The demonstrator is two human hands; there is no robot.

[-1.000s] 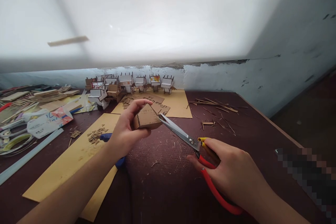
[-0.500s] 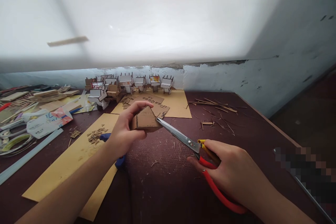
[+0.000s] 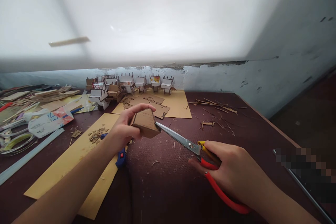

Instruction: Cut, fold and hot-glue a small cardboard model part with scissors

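Note:
In my left hand [image 3: 126, 126], fingers closed round its left side, is a small folded cardboard piece [image 3: 145, 122] shaped like a tapered box. My right hand [image 3: 231, 168] grips a pair of scissors [image 3: 181, 139] with red and yellow handles, its blades close together. The scissor tip is at the right edge of the cardboard piece; whether it touches I cannot tell. Below my left wrist, a blue glue gun [image 3: 121, 157] lies partly hidden on a long yellow board [image 3: 65, 161].
Several small cardboard models [image 3: 126, 83] stand by the wall. Small cardboard scraps [image 3: 96, 134] lie on the yellow board. Thin strips [image 3: 217, 104] are scattered at the back right. Tape rolls [image 3: 15, 141] and a pale strip [image 3: 34, 154] lie at the left on the dark table [image 3: 168, 196].
My left hand has turned the cardboard piece, so its peak now tilts and more of its front side shows. The scissor tip has shifted slightly left and down.

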